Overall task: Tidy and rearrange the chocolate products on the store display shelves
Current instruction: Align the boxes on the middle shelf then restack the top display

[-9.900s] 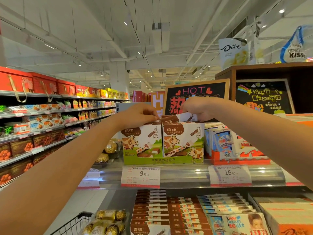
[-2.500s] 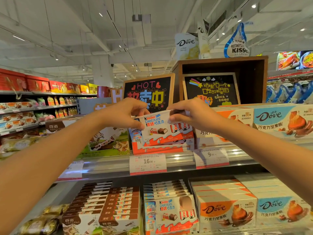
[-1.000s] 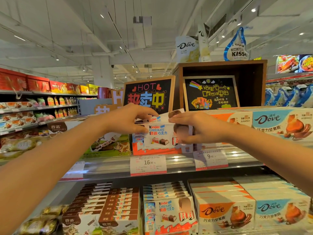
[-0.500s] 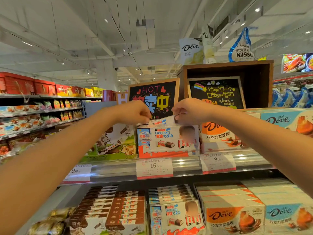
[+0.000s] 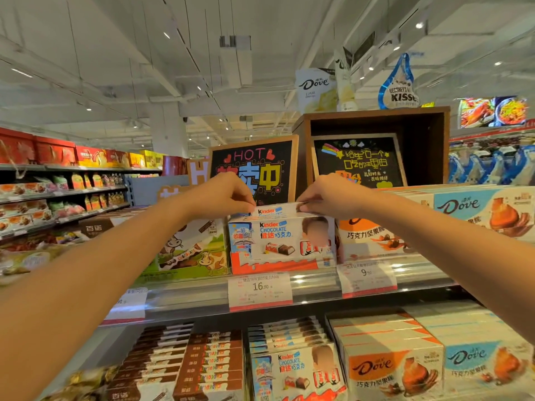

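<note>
A white, blue and red Kinder chocolate display box [image 5: 282,244] stands upright on the upper shelf [image 5: 202,296], facing me. On top of it lies a flat Kinder pack [image 5: 275,212]. My left hand [image 5: 224,195] pinches the pack's left end and my right hand [image 5: 327,196] pinches its right end. Both arms reach forward from the lower corners. Left of the display box sits a green and brown cow-print chocolate box [image 5: 191,253]; to its right stand orange Dove boxes [image 5: 367,235].
Price tags [image 5: 260,289] hang on the shelf's front rail. The lower shelf holds brown bars [image 5: 188,360], more Kinder packs [image 5: 295,369] and Dove boxes [image 5: 396,363]. Chalkboard signs [image 5: 254,166] and a wooden crate [image 5: 376,146] stand behind the upper row. An aisle with shelves runs left.
Earlier both hands held a tilted Kinder pack in front of the display box. They have lifted it and laid it flat on top of the box, where they still pinch its ends.
</note>
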The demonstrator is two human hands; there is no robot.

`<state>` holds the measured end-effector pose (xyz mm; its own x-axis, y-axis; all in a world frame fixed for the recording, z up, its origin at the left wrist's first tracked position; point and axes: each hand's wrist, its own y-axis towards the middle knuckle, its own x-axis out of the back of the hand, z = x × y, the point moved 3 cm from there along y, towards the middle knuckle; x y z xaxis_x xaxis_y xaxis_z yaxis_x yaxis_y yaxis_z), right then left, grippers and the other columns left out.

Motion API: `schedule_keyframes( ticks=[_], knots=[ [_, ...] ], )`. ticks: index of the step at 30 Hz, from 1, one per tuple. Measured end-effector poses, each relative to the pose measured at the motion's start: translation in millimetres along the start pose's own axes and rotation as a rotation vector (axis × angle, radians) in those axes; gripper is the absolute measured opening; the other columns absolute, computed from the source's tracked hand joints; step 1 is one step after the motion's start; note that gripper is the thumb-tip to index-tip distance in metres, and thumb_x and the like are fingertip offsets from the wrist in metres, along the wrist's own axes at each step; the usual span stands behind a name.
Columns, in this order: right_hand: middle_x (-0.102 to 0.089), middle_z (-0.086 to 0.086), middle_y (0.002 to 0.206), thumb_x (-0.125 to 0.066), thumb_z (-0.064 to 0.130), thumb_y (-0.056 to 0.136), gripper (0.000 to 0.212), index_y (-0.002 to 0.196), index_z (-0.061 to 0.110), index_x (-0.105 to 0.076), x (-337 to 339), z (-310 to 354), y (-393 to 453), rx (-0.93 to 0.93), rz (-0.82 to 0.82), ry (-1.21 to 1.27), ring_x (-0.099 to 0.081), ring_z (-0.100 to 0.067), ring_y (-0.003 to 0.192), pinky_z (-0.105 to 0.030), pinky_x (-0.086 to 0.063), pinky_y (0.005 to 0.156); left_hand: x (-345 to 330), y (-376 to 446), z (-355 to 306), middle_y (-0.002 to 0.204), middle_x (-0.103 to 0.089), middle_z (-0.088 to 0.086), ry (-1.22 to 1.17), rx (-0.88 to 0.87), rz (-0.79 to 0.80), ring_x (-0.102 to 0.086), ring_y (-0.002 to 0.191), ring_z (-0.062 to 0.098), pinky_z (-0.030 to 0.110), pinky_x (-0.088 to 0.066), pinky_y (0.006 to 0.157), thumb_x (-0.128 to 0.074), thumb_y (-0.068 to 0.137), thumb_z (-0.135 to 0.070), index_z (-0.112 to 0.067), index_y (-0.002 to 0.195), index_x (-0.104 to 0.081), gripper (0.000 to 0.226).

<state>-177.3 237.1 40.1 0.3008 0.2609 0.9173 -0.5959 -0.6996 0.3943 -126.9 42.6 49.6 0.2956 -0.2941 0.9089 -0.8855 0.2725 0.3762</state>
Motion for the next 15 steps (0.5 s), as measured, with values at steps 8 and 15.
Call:
schedule_keyframes(
  ticks=[8, 15],
  knots=[
    [-0.037, -0.001, 0.148, -0.039, 0.067, 0.08, 0.082, 0.146, 0.021, -0.03, -6, 3, -8, -0.081, 0.378, 0.134, -0.037, -0.021, 0.134, -0.04, -0.027, 0.114, -7, -8, -7, 0.108, -0.066, -0.004, 0.101, -0.03, 0.217, -0.061, 0.094, 0.009, 0.017, -0.047, 0.079, -0.063, 0.064, -0.065, -0.016, 0.112, -0.069, 0.069],
    [-0.058, 0.009, 0.122, -0.053, 0.062, 0.081, 0.081, 0.147, 0.039, -0.014, -18, 1, -6, -0.025, 0.287, -0.024, -0.052, -0.016, 0.114, -0.035, -0.04, 0.1, -18, -5, -10, 0.133, -0.051, -0.014, 0.243, 0.021, 0.37, -0.049, 0.121, 0.011, 0.028, -0.038, 0.102, -0.059, 0.076, -0.061, -0.038, 0.147, -0.016, 0.086]
  ],
)
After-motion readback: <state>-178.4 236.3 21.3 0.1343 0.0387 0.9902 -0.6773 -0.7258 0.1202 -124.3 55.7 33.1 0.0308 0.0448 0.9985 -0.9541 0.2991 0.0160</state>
